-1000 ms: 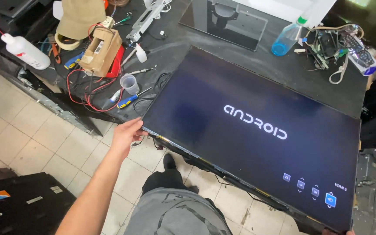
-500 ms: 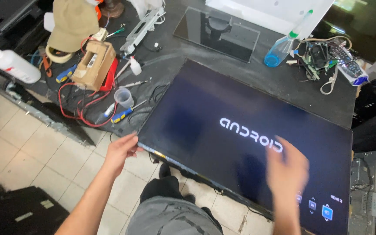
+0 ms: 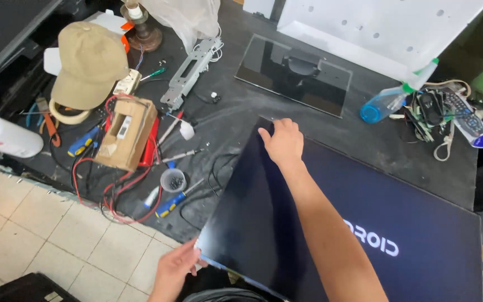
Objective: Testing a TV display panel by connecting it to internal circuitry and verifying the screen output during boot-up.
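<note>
Both hands are working on a large flat television panel (image 3: pixel 375 223) that is lying face up on a dark workbench (image 3: pixel 225 120), its lit screen showing white lettering. Reaching across the glass, the right hand (image 3: pixel 282 142) is resting on the panel's far corner, fingers curled over the upper edge in a light grasp. Down at the near corner, where the panel is overhanging the front edge of the workbench above the pale tiled floor (image 3: pixel 34 235), the left hand (image 3: pixel 177 268) is pinching the corner between thumb and fingers.

Toward the left end of the workbench, clutter is crowding the surface. A tan cap (image 3: pixel 88 64) is sitting near the far left corner, with a roll of masking tape (image 3: pixel 68 114) just beside its brim. A cardboard box (image 3: pixel 127 134) is standing in a tangle of red wires (image 3: pixel 113 196), and a small clear cup (image 3: pixel 173 180) and a blue-handled screwdriver (image 3: pixel 177 198) are lying between that box and the panel. A white squeeze bottle (image 3: pixel 4 137) is lying at the left edge.

Along the far edge, a glass stand base (image 3: pixel 292 75) is lying flat, apart from the panel. At the right end a blue spray bottle (image 3: pixel 395 95) is lying beside a remote control (image 3: pixel 468 120) and a bundle of cables.
</note>
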